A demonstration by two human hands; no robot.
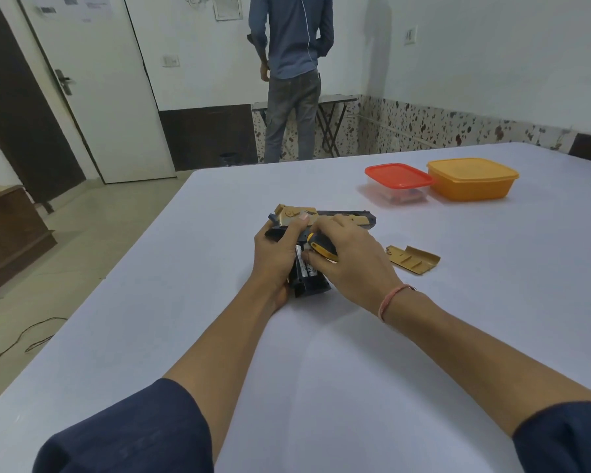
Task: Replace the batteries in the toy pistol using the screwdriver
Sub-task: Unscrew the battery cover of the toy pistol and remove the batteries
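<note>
The toy pistol (321, 218) lies flat on the tabletop (321, 353), its grip toward the person, and the left hand (275, 257) has its fingers clamped round it. The right hand (352, 261), fingers curled on the screwdriver (321, 250), sits directly over the open grip. Its thumb is at the batteries (304, 266), which run lengthwise along the grip. The detached battery cover (413, 259) lies to the right.

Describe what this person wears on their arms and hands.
Dark navy sleeves, the left sleeve and right sleeve, end near the elbows and leave the forearms bare. A thin pinkish-red thread band circles the right wrist. The left hand and right hand wear no gloves.
</note>
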